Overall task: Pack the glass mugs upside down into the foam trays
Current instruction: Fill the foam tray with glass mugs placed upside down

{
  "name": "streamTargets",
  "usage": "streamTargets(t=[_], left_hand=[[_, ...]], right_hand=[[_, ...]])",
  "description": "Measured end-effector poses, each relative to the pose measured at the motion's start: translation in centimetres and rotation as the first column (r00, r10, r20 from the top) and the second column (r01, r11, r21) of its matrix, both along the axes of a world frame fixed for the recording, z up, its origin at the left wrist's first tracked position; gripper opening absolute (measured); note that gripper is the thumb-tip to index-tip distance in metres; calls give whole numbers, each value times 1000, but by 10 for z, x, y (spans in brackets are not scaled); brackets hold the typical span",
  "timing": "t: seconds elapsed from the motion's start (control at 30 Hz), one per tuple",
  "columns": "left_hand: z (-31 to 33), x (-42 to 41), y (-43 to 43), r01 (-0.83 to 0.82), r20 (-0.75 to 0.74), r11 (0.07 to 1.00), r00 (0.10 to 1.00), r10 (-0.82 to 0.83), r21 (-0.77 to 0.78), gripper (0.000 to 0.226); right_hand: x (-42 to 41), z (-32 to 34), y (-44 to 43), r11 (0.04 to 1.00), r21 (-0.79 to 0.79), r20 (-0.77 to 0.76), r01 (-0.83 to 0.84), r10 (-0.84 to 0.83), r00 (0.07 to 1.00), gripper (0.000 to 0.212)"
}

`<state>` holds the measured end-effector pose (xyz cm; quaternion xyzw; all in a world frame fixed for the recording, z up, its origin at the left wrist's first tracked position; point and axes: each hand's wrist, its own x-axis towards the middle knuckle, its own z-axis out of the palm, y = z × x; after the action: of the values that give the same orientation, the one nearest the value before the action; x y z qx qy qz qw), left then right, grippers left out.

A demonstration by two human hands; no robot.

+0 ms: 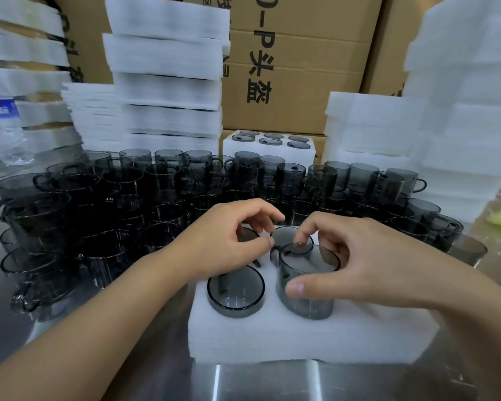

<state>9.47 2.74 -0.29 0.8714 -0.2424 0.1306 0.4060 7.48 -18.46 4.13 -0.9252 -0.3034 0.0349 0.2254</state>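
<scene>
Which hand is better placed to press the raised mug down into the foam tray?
The right hand. It already grips the raised mug, thumb on its near wall. The left hand sits over the rear mugs in the foam tray, pinching nothing visible.

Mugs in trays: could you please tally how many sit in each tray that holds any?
Near tray: 4, counting the mug in the right hand
Far tray: 6
Total: 10
</scene>
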Motion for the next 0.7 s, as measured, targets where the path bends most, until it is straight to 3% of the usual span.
streamTargets(t=[0.3, 0.47, 0.7], left_hand=[[2, -1, 0, 1, -3, 1000, 1000, -1, 22, 13], [4, -2, -1, -17, 0, 997, 1000, 17, 76, 23], [3, -2, -1, -24, -2, 995, 1000, 24, 95, 26]], right_hand=[[-1, 2, 0, 998, 31, -43, -46, 47, 998, 64], [0, 0, 0, 996, -62, -72, -59, 55, 996, 68], [5, -4, -2, 994, -77, -61, -76, 71, 996, 67]])
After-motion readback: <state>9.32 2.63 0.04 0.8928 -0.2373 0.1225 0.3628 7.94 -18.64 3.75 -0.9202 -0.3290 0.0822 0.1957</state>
